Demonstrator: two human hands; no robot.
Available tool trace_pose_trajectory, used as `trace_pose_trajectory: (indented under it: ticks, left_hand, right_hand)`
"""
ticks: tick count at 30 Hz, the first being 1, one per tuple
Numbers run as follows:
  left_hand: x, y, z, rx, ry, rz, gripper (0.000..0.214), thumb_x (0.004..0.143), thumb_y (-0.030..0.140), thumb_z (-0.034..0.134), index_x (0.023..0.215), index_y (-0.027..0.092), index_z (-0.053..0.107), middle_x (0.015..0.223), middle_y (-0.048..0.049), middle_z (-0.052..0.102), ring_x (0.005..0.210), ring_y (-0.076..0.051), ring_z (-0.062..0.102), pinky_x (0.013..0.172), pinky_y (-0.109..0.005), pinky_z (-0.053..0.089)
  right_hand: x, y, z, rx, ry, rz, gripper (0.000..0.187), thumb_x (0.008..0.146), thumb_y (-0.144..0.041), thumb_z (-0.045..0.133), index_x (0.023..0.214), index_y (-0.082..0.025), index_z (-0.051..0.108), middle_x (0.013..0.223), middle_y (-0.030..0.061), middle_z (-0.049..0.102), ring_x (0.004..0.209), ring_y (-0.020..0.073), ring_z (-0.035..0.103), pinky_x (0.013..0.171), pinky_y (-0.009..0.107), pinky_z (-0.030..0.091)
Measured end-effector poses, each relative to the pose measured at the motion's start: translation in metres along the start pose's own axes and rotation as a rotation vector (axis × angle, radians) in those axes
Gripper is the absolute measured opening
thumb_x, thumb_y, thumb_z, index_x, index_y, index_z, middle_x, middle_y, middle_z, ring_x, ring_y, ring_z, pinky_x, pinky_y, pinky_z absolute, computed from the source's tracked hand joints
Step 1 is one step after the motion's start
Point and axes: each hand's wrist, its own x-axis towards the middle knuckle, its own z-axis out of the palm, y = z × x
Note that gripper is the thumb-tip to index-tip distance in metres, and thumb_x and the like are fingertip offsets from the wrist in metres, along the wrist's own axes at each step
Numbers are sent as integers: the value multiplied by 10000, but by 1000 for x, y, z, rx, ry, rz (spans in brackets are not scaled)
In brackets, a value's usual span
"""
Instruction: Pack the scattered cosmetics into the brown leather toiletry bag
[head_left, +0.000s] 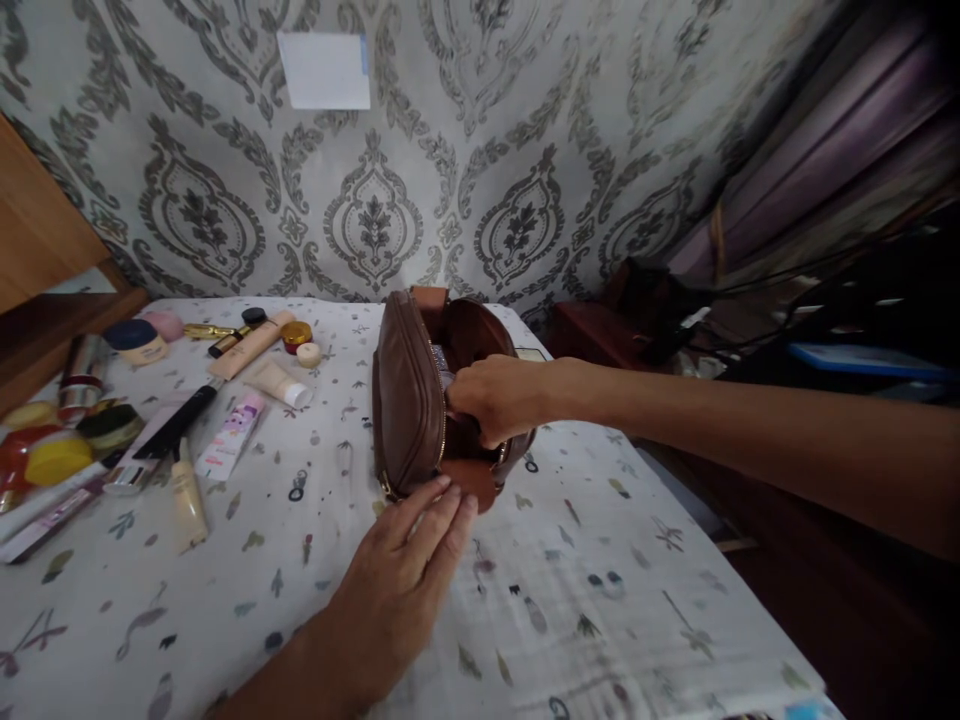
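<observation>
Bag (407,400) unzipped on patterned cloth (645,620) | left hand (409,560): fingers outstretched, unclamped on end tab (471,488) | right hand (496,395) inside, grip hidden, cannot tell | keep tab steady, zip edges (444,430) spread wide

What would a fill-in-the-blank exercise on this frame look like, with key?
1. The brown bag lies to the ____ of the pink-and-white tube, as pictured.
2. The left hand lies palm ____ at the bag's near end.
3. The right hand reaches in past the metal teeth of the bag's open ____.
4. The printed cloth has a ____ background.

Missing words: right; down; zipper; white.
</observation>
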Motion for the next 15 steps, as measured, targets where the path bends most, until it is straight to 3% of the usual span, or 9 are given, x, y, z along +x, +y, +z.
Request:
trace_pose_trajectory:
  ticks: [6, 15]
  left_hand:
    - [1, 0, -1, 16, -1, 6, 474, 974, 62, 279, 1415, 44, 452, 1357, -136, 592, 1329, -242, 485, 1075, -375, 467]
    - [-2, 0, 3, -3, -15, 3, 493, 947, 57, 352, 1435, 35, 416, 1389, -147, 560, 1376, -244, 432, 1115, -380, 435]
  right_hand:
    - [-3, 3, 7, 27, 68, 1, 345, 723, -222, 723, 1054, -125, 731, 1019, 119, 715, 958, 272, 649, 702, 304, 412]
    - [0, 0, -7, 39, -50, -48, 357, 761, -288, 743, 1067, -105, 735, 994, 102, 715, 936, 241, 640, 723, 294, 416]
